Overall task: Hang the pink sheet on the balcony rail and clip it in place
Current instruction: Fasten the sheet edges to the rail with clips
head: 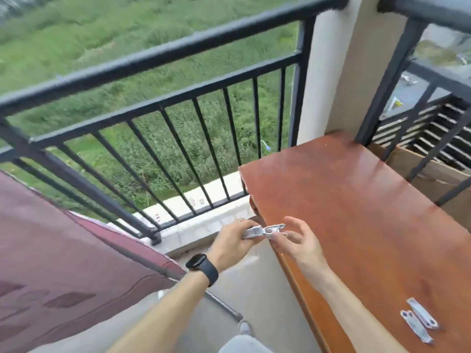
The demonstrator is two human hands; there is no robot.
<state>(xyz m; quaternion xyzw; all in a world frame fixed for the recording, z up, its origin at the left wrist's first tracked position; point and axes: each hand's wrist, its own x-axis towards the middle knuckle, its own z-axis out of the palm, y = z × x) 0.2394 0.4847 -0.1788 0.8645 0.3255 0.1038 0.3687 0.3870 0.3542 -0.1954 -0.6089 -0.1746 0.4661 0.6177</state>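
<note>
Left hand point(234, 240) gripping metal clips point(274, 228) at lower centre, right hand point(300, 244) touching them, grasp unclear, pink sheet point(63, 250) lower left.

Bright, flat daylight comes in from the open side past the rail point(163, 56), and I see no hard shadows. There's a pale sheen on the far end of the table point(356, 200). The whole frame is soft with motion blur: the grass point(76, 34) is smeared, the rail's edges are fuzzy, and the clip point(265, 231) I hold isn't crisp. Wide-angle bend is strong at the edges, so the rail bows and leans. The sheet point(63, 250) at left is evenly lit, dull and slightly soft.
</note>
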